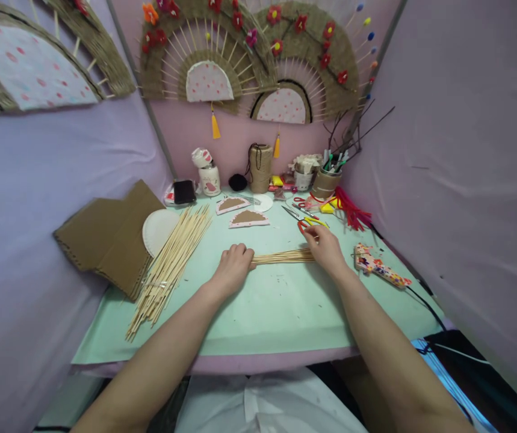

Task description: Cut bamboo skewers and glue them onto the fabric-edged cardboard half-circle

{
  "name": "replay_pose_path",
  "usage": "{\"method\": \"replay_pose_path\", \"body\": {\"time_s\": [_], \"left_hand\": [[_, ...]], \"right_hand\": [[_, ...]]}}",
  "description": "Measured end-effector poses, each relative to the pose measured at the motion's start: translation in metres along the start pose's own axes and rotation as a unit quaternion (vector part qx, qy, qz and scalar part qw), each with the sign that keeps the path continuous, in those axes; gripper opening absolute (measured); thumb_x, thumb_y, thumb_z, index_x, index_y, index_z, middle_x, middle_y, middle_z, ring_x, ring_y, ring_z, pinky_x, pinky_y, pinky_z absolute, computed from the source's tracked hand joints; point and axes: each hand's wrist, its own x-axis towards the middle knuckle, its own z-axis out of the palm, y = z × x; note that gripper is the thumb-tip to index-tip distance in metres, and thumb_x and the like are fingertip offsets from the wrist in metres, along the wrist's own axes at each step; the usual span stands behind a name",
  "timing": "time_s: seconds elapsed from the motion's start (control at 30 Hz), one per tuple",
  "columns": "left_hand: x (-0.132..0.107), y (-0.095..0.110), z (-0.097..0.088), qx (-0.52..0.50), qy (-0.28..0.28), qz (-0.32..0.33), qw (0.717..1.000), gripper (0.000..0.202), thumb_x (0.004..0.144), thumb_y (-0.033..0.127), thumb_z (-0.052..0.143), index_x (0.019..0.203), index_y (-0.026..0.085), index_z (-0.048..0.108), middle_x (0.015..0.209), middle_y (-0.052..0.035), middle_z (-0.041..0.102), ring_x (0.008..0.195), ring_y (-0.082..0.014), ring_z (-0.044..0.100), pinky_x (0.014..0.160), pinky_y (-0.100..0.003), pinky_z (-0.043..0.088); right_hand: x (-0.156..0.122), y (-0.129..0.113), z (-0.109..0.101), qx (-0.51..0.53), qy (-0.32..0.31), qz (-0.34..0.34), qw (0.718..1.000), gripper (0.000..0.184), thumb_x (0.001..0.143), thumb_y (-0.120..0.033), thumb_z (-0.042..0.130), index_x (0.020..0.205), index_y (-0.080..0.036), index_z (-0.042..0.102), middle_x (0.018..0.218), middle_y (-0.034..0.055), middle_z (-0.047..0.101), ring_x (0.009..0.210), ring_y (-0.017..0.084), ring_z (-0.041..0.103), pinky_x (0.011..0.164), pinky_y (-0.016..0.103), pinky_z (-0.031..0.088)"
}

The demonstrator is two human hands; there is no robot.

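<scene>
A thin bundle of bamboo sticks (283, 258) lies crosswise over the middle of the green tabletop. My left hand (235, 266) is closed around its left end, with the knuckles up. At the other end, my right hand (325, 249) is curled over the sticks and hides their tips. Its fingertips come close to the red and yellow handles of the scissors (302, 225); I cannot tell whether they touch them. To the left, a large pile of bamboo sticks (170, 270) lies slanted, partly in a clear wrapper.
Brown cardboard (109, 234) and a white disc (156, 231) lie at left. Two half-round pieces (249, 219) lie behind the bundle. A patterned glue gun (378, 264) with a cord lies at right. Twine (261, 168) and a pen holder (325, 180) stand at the back.
</scene>
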Motion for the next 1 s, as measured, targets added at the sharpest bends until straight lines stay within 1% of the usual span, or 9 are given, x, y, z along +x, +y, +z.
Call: {"method": "replay_pose_path", "body": {"time_s": [0.07, 0.1, 0.17, 0.23, 0.27, 0.33, 0.53, 0.8, 1.0], "left_hand": [[-0.001, -0.002, 0.001, -0.028, 0.004, 0.012, 1.0, 0.028, 0.09, 0.033, 0.047, 0.113, 0.019, 0.053, 0.119, -0.0118, 0.053, 0.111, -0.027, 0.047, 0.092, -0.042, 0.038], [-0.002, -0.002, 0.003, -0.038, 0.004, 0.018, 0.999, 0.036, 0.089, 0.036, 0.048, 0.121, 0.018, 0.05, 0.128, -0.0129, 0.05, 0.119, -0.0276, 0.044, 0.098, -0.042, 0.035], [-0.004, -0.001, 0.008, -0.046, 0.001, 0.026, 0.999, 0.056, 0.089, 0.043, 0.048, 0.136, 0.016, 0.038, 0.147, -0.0153, 0.035, 0.136, -0.0293, 0.029, 0.108, -0.044, 0.025], [-0.007, 0.003, 0.014, -0.046, -0.013, 0.032, 0.998, 0.072, 0.087, 0.052, 0.046, 0.144, 0.014, 0.025, 0.154, -0.0168, 0.022, 0.143, -0.0298, 0.015, 0.113, -0.046, 0.014], [-0.01, 0.005, 0.017, -0.045, -0.021, 0.034, 0.998, 0.077, 0.086, 0.056, 0.044, 0.146, 0.013, 0.022, 0.155, -0.0172, 0.019, 0.144, -0.0298, 0.012, 0.114, -0.046, 0.011], [-0.017, 0.01, 0.022, -0.046, -0.033, 0.037, 0.998, 0.082, 0.085, 0.062, 0.041, 0.147, 0.013, 0.02, 0.155, -0.0171, 0.018, 0.144, -0.0294, 0.011, 0.115, -0.046, 0.009], [-0.037, 0.019, 0.022, -0.035, -0.058, 0.034, 0.997, 0.088, 0.084, 0.069, 0.034, 0.15, 0.014, 0.016, 0.157, -0.0143, 0.01, 0.145, -0.0291, 0.006, 0.116, -0.049, 0.006], [-0.024, 0.02, 0.009, -0.014, -0.106, 0.009, 0.994, 0.091, 0.084, 0.072, 0.024, 0.15, 0.01, 0.011, 0.157, -0.0133, 0.003, 0.145, -0.0271, 0.001, 0.116, -0.048, 0.005], [-0.034, 0.022, 0.013, -0.008, -0.095, 0.027, 0.995, 0.095, 0.082, 0.075, 0.027, 0.15, 0.011, 0.011, 0.157, -0.0121, 0.001, 0.145, -0.0274, 0.0, 0.117, -0.047, 0.004]], "right_hand": [[-0.011, -0.011, 0.005, 0.006, -0.041, -0.041, 0.998, 0.032, 0.086, -0.033, 0.048, 0.109, -0.017, 0.063, 0.116, 0.0139, 0.065, 0.11, 0.026, 0.057, 0.096, 0.042, 0.041], [-0.016, -0.017, 0.006, 0.001, -0.069, -0.065, 0.996, 0.037, 0.085, -0.035, 0.051, 0.116, -0.017, 0.061, 0.127, 0.0139, 0.06, 0.121, 0.027, 0.051, 0.102, 0.044, 0.037], [-0.028, -0.027, 0.009, -0.038, -0.144, -0.114, 0.982, 0.056, 0.084, -0.042, 0.053, 0.135, -0.018, 0.047, 0.147, 0.0126, 0.041, 0.137, 0.028, 0.032, 0.111, 0.048, 0.024], [-0.04, -0.035, 0.011, -0.095, -0.224, -0.137, 0.96, 0.071, 0.086, -0.053, 0.048, 0.145, -0.017, 0.032, 0.154, 0.0119, 0.026, 0.143, 0.028, 0.018, 0.114, 0.05, 0.016], [-0.045, -0.038, 0.011, -0.119, -0.255, -0.138, 0.949, 0.076, 0.086, -0.058, 0.044, 0.148, -0.016, 0.026, 0.155, 0.0124, 0.022, 0.144, 0.028, 0.014, 0.114, 0.051, 0.015], [-0.056, -0.041, 0.011, -0.143, -0.289, -0.134, 0.937, 0.082, 0.086, -0.064, 0.039, 0.149, -0.014, 0.022, 0.155, 0.0136, 0.02, 0.144, 0.028, 0.013, 0.115, 0.05, 0.015], [-0.08, -0.043, 0.001, -0.162, -0.305, -0.135, 0.929, 0.084, 0.086, -0.065, 0.035, 0.151, -0.016, 0.013, 0.156, 0.014, 0.016, 0.144, 0.028, 0.01, 0.114, 0.052, 0.016], [-0.061, -0.046, 0.006, -0.186, -0.334, -0.102, 0.918, 0.087, 0.086, -0.068, 0.029, 0.151, -0.012, 0.012, 0.157, 0.0133, 0.011, 0.145, 0.026, 0.005, 0.115, 0.051, 0.011], [-0.075, -0.045, 0.001, -0.18, -0.328, -0.131, 0.918, 0.088, 0.086, -0.067, 0.032, 0.151, -0.013, 0.008, 0.157, 0.0135, 0.011, 0.145, 0.026, 0.003, 0.115, 0.052, 0.013]]}}
